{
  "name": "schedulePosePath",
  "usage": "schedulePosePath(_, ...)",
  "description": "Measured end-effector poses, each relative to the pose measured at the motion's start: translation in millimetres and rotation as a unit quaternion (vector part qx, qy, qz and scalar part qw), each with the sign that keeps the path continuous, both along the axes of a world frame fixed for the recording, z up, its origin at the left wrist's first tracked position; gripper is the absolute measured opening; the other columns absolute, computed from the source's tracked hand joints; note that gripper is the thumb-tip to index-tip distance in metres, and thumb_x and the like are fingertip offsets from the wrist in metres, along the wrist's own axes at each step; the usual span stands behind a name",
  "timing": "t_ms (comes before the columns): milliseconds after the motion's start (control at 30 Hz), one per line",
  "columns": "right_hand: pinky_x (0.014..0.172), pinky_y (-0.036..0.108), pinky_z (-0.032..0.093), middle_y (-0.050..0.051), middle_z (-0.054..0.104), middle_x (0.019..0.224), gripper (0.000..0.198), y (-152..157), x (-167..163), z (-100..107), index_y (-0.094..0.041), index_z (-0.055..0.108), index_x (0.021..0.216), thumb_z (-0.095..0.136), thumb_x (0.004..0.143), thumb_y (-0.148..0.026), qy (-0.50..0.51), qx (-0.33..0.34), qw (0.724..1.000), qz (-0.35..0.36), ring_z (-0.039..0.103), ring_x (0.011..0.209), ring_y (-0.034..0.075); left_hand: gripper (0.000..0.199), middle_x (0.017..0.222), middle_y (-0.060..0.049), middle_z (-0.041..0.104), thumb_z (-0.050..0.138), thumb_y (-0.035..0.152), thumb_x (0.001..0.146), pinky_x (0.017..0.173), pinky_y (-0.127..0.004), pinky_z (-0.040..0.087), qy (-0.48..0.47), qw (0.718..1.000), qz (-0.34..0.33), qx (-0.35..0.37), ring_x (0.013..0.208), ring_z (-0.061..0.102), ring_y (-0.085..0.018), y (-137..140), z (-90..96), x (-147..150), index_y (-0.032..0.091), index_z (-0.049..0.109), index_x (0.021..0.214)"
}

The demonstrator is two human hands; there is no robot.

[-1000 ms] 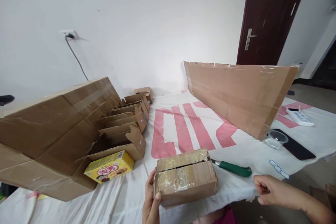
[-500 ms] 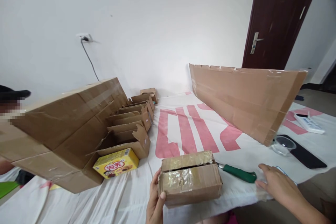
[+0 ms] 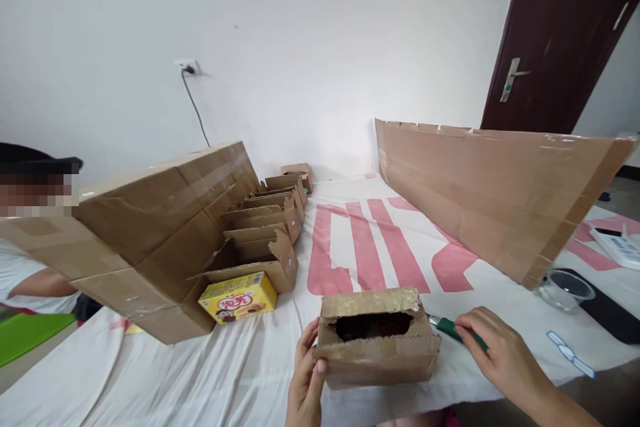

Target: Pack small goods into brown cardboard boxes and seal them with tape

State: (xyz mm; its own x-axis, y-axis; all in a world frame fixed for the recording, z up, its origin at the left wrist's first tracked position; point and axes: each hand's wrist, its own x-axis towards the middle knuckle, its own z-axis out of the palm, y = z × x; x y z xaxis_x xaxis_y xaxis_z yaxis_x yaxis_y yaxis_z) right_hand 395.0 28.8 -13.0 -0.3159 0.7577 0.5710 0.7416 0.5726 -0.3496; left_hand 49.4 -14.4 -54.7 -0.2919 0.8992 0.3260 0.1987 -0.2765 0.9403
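Observation:
In front of me a small brown cardboard box (image 3: 377, 360) rests near the table's front edge. Its taped top has a ragged oval hole, dark inside, so its contents are hidden. My left hand (image 3: 309, 373) clasps the box's left end, thumb on the near face and fingers behind. Just right of the box lies a green-handled tool (image 3: 445, 326) with a metal end pointing at the box; its working tip is out of sight. The fingers of my right hand (image 3: 495, 350) are closed around the green handle.
A yellow snack box (image 3: 239, 298) and a row of open cartons (image 3: 260, 257) stand left, beside a large cardboard box (image 3: 165, 227). A cardboard panel (image 3: 500, 200) rises at right, near a clear cup (image 3: 567, 290) and a blue-edged strip (image 3: 571, 353). Another person's arm (image 3: 45, 282) shows far left.
My right hand has come left and taken hold of the green handle. The box top, earlier showing only a narrow slit, now shows a wide hole. The view has swung slightly left.

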Motion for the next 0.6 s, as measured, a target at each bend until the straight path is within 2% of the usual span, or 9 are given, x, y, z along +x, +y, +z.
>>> schedulePosePath(67,0.062,0.027,0.046,0.001,0.057,0.072,0.019,-0.6,-7.1,1.1,-0.022,0.054,0.080,0.047,0.097,-0.028,0.009,0.020,1.000,0.010,0.057,0.067,0.016,0.042,0.138,-0.012,0.050,0.053,0.057,0.087,0.107,-0.051,0.042,0.052,0.998,0.011,-0.026,0.131,0.046,-0.034,2.7,6.0,-2.8,0.023,0.073,0.098)
schedulePosePath(167,0.057,0.027,0.042,-0.001,0.051,0.065,0.028,1.4,-12.1,-0.6,-0.023,0.045,0.070,0.048,0.096,-0.031,0.004,0.038,0.999,0.003,0.053,0.061,0.015,0.042,0.134,-0.014,0.051,0.052,0.057,0.087,0.101,-0.051,0.046,0.116,0.992,0.034,-0.040,0.122,0.052,-0.034,7.1,12.8,-3.4,0.021,0.075,0.089)
schedulePosePath(300,0.060,0.029,0.044,0.001,0.056,0.069,0.026,10.8,-4.1,-15.5,-0.023,0.049,0.070,0.050,0.094,-0.034,-0.041,0.005,0.999,-0.030,0.056,0.066,0.018,0.039,0.133,-0.015,0.051,0.050,0.052,0.089,0.099,-0.051,0.047,0.148,0.987,0.049,-0.025,0.118,0.054,-0.032,8.1,15.3,0.2,0.022,0.075,0.093)
schedulePosePath(433,0.076,0.039,0.052,0.008,0.069,0.093,0.015,23.8,20.4,-52.8,-0.022,0.066,0.091,0.058,0.085,-0.033,-0.108,-0.062,0.990,-0.066,0.065,0.088,0.027,0.035,0.131,-0.014,0.051,0.048,0.045,0.092,0.101,-0.049,0.046,0.148,0.988,0.039,-0.005,0.123,0.051,-0.031,5.5,12.4,0.5,0.024,0.072,0.106)
schedulePosePath(533,0.082,0.044,0.053,0.011,0.071,0.110,0.034,31.2,38.8,-82.3,-0.021,0.068,0.111,0.058,0.078,-0.025,-0.150,-0.113,0.979,-0.085,0.065,0.100,0.031,0.033,0.133,-0.013,0.049,0.047,0.042,0.094,0.102,-0.047,0.046,0.141,0.990,0.026,-0.002,0.125,0.049,-0.030,4.0,10.3,0.1,0.024,0.071,0.107)
schedulePosePath(600,0.082,0.045,0.053,0.010,0.071,0.113,0.041,33.8,46.0,-94.9,-0.022,0.066,0.118,0.053,0.079,-0.022,-0.161,-0.147,0.973,-0.081,0.066,0.101,0.031,0.033,0.133,-0.013,0.049,0.047,0.042,0.094,0.103,-0.046,0.045,0.136,0.990,0.025,-0.001,0.127,0.048,-0.030,4.1,10.5,1.0,0.023,0.070,0.108)
